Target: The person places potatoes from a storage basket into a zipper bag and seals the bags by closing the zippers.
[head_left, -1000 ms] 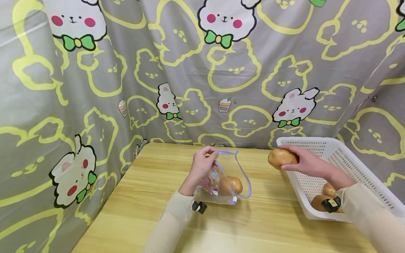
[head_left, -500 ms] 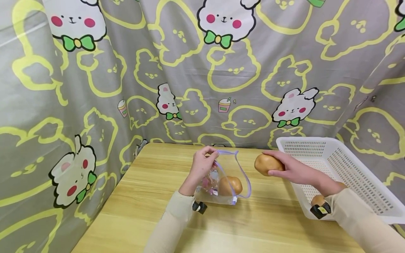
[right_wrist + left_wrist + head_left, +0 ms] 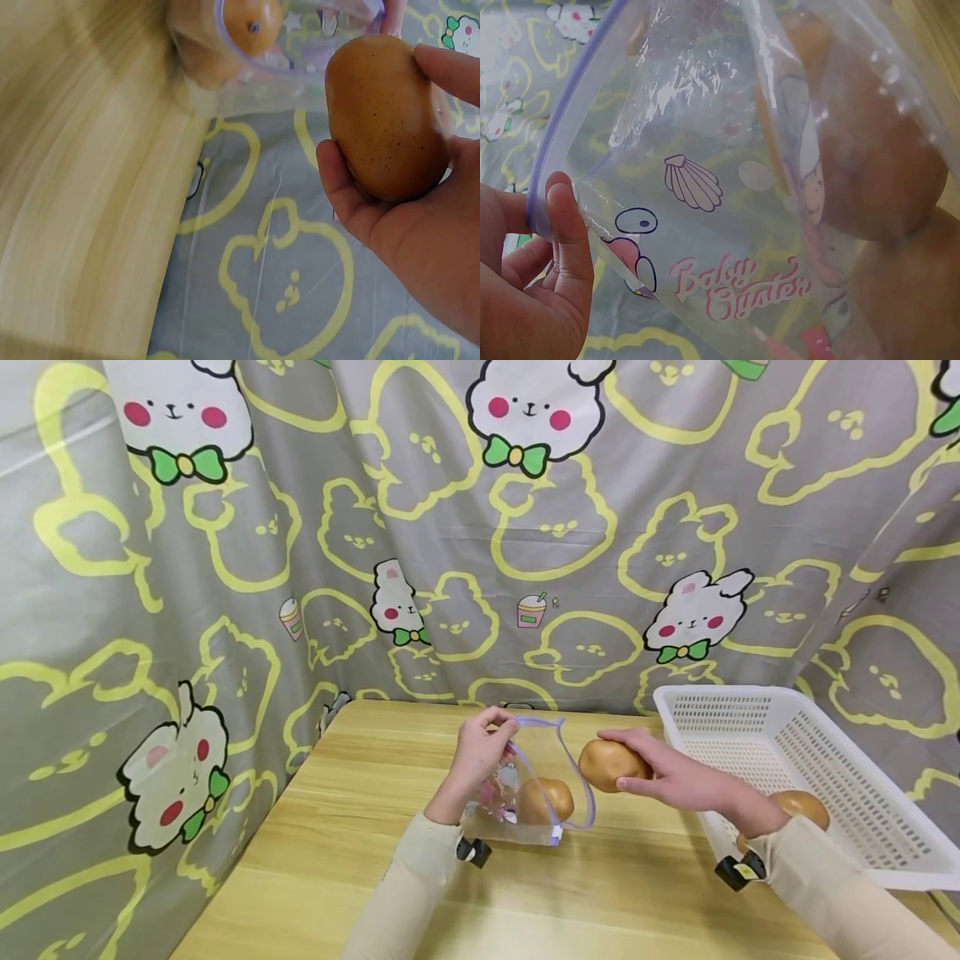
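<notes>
My left hand (image 3: 483, 752) pinches the purple rim of a clear zip bag (image 3: 525, 832) printed with cartoons; its mouth gapes to the right. Inside the bag lie smooth orange-brown oval fruits (image 3: 551, 802); the right wrist view shows two, one with a dark stem end (image 3: 251, 26). In my right hand (image 3: 675, 772) is another speckled orange-brown oval fruit (image 3: 386, 116), gripped between thumb and fingers. That hand is beside the bag's mouth, with the fruit close to the purple rim. Whether they touch, I cannot tell.
A white perforated plastic basket (image 3: 750, 743) stands on the right of the wooden table (image 3: 360, 793). More orange-brown fruits (image 3: 798, 808) lie in its near end, partly hidden by my right wrist. A patterned curtain (image 3: 442, 543) hangs behind and on both sides.
My right hand has carried its fruit leftward and slightly down, from the basket's edge to beside the bag's mouth. The left hand and bag have stayed in place.
</notes>
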Tool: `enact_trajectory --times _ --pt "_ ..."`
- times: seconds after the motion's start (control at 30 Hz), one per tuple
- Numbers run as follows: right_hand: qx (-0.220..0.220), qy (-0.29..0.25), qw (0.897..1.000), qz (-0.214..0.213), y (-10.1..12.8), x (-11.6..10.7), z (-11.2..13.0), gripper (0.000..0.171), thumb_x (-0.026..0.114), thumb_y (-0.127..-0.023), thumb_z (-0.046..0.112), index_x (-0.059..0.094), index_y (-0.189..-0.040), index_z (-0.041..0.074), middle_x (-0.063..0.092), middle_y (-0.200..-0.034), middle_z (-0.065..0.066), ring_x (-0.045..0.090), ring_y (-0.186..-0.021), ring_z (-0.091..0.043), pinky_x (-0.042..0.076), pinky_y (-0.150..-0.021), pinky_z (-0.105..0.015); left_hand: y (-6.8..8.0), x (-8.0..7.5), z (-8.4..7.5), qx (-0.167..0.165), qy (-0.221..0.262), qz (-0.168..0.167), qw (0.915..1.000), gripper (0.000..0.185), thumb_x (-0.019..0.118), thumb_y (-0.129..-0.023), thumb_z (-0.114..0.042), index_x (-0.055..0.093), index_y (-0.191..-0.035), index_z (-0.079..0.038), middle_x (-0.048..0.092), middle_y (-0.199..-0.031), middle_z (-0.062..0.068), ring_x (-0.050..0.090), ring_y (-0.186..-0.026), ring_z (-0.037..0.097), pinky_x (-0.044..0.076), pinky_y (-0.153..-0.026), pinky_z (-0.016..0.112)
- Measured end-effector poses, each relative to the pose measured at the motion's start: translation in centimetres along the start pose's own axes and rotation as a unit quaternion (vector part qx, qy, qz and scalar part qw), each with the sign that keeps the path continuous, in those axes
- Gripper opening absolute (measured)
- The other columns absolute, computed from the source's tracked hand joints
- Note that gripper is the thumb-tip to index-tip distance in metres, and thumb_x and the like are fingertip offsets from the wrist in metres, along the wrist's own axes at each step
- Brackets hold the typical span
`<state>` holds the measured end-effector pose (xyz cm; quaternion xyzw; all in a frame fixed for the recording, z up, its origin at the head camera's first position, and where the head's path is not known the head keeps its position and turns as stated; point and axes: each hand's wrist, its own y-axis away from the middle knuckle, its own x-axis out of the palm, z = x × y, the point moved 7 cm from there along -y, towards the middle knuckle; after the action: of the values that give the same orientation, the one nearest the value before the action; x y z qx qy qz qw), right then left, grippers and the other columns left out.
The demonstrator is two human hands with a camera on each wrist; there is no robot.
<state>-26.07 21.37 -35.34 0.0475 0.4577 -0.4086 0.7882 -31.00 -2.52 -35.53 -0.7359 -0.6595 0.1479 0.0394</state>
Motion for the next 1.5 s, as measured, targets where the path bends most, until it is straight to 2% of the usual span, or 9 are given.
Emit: enact_trajectory --times 0.1,0.23,0.33,0.6,0.73,0.97,1.17,1.33,1.5 --pt "0.007 -0.002 1.0 -0.003 -0.2 0.4 0.5 0.061 0.069 -0.088 0.021 0.038 -0.14 0.011 0.047 -0.128 -0.007 0.05 -0.106 -0.017 0.047 -0.086 -0.028 -0.3 0.0 0.8 0.0 0.005 -0.005 1.0 0.014 0.06 -0.093 -0.01 0.065 -0.094 0.002 0.056 -0.075 0.005 0.057 -0.05 0.016 0.054 -0.047 0.035" --pt "0.027 0.008 1.0 -0.013 -0.6 0.7 1.0 0.064 0.074 -0.083 0.029 0.043 -0.136 0.011 0.053 -0.125 -0.005 0.054 -0.102 -0.017 0.049 -0.083 -0.031 -0.4 0.0 1.0 0.005 0.004 -0.013 0.9999 0.012 0.06 -0.093 -0.011 0.065 -0.092 -0.001 0.057 -0.075 0.007 0.056 -0.049 0.015 0.053 -0.045 0.03" --pt "0.026 0.036 0.999 -0.02 -0.9 1.0 1.6 0.064 0.077 -0.08 0.031 0.046 -0.132 0.011 0.056 -0.121 -0.003 0.056 -0.099 -0.016 0.05 -0.081 -0.033 -0.3 0.0 0.9 0.005 0.004 -0.015 0.9999 0.011 0.06 -0.092 -0.011 0.065 -0.091 -0.002 0.057 -0.075 0.008 0.057 -0.05 0.016 0.052 -0.045 0.029" --pt "-0.044 0.123 0.991 -0.041 -1.2 1.9 2.8 0.063 0.082 -0.074 0.022 0.051 -0.128 0.007 0.056 -0.118 -0.002 0.055 -0.101 -0.016 0.051 -0.081 -0.038 -0.5 0.1 0.8 0.005 0.006 -0.015 0.9998 0.011 0.06 -0.092 -0.011 0.065 -0.091 -0.002 0.057 -0.073 0.008 0.057 -0.049 0.015 0.051 -0.044 0.026" --pt "-0.05 0.142 0.987 -0.047 -1.4 2.3 3.0 0.066 0.083 -0.072 0.023 0.053 -0.128 0.008 0.056 -0.115 -0.001 0.055 -0.098 -0.015 0.051 -0.079 -0.036 -0.5 0.2 0.7 0.004 0.007 -0.016 0.9998 0.011 0.06 -0.093 -0.012 0.065 -0.091 -0.002 0.058 -0.076 0.013 0.057 -0.048 0.014 0.051 -0.044 0.025" --pt "-0.047 0.163 0.985 -0.033 -1.5 3.1 2.7 0.067 0.082 -0.074 0.026 0.051 -0.132 0.01 0.055 -0.119 -0.003 0.057 -0.1 -0.016 0.053 -0.079 -0.035 -0.5 0.4 0.5 0.007 0.006 -0.011 0.9999 0.012 0.059 -0.093 -0.012 0.065 -0.092 -0.002 0.057 -0.086 0.027 0.057 -0.05 0.016 0.051 -0.045 0.025" --pt "-0.044 0.166 0.985 -0.013 -1.6 3.6 3.0 0.065 0.078 -0.078 0.021 0.049 -0.136 0.011 0.05 -0.125 -0.008 0.057 -0.105 -0.022 0.053 -0.082 -0.038 -0.5 0.4 0.3 0.009 0.011 -0.01 0.9998 0.012 0.059 -0.093 -0.012 0.065 -0.093 -0.002 0.058 -0.08 0.019 0.057 -0.049 0.014 0.05 -0.044 0.023" --pt "-0.035 0.174 0.984 -0.016 -1.8 3.8 2.9 0.066 0.077 -0.077 0.016 0.047 -0.136 0.006 0.052 -0.125 -0.01 0.056 -0.107 -0.024 0.052 -0.084 -0.041 -0.5 0.4 0.1 0.017 0.008 -0.012 0.9998 0.011 0.059 -0.093 -0.012 0.065 -0.092 -0.002 0.057 -0.08 0.012 0.057 -0.049 0.013 0.05 -0.044 0.023" --pt "-0.023 0.183 0.982 -0.032 -2.1 3.8 2.7 0.068 0.081 -0.074 0.022 0.05 -0.131 0.002 0.058 -0.119 -0.009 0.055 -0.108 -0.023 0.05 -0.088 -0.042 -0.6 0.4 -0.1 0.02 0.01 -0.014 0.9996 0.011 0.059 -0.093 -0.011 0.065 -0.091 -0.002 0.057 -0.08 0.016 0.057 -0.048 0.013 0.049 -0.044 0.022"
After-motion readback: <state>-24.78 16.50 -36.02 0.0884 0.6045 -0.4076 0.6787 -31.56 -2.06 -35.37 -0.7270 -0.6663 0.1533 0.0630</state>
